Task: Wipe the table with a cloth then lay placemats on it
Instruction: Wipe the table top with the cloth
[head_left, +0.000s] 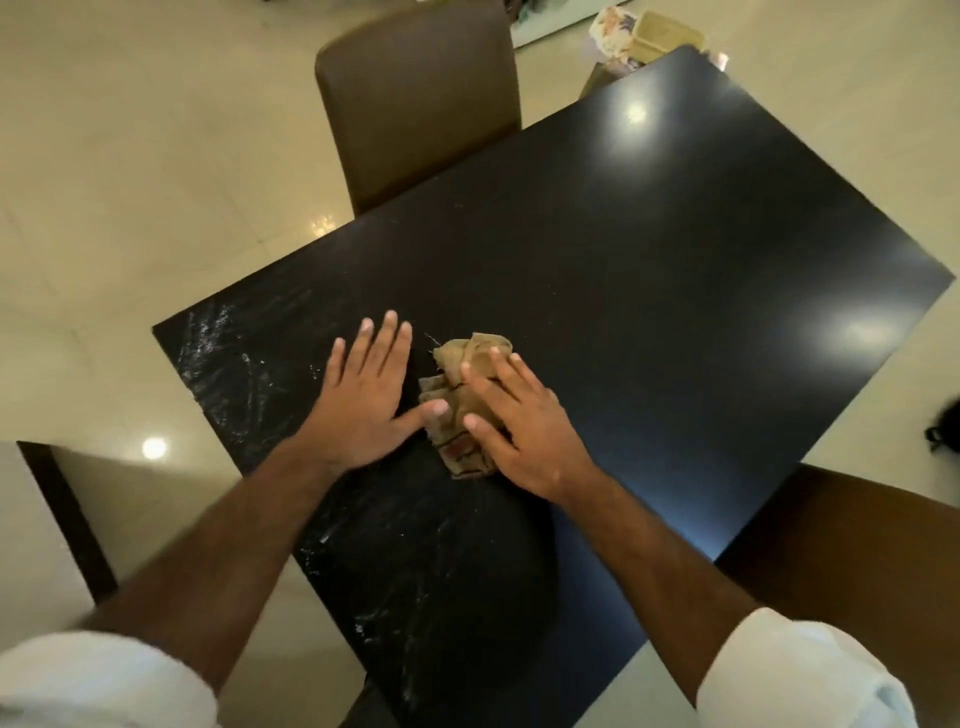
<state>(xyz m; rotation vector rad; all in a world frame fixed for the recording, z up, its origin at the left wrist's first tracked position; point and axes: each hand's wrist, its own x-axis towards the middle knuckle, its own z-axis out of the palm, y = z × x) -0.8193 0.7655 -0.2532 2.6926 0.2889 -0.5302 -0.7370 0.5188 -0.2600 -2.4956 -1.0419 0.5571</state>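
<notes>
Table (675, 249): one, black. Cloth (470, 358): one, crumpled, frame centre. Hands: two, left hand (363, 400) and right hand (524, 431). Brown chairs: two, top chair (415, 104) and lower-right chair (852, 551). Upper right, blurred: possibly two boxes (667, 34).

Cloth (462, 400) on table (675, 270), between both hands.

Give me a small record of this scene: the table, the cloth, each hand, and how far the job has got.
table: black, glossy, with pale streaks on its left part
cloth: tan, crumpled, lying on the table
left hand: flat on the table beside the cloth, fingers spread
right hand: pressing flat on the cloth
chair: brown, at the far side
placemats: none on the table
</notes>
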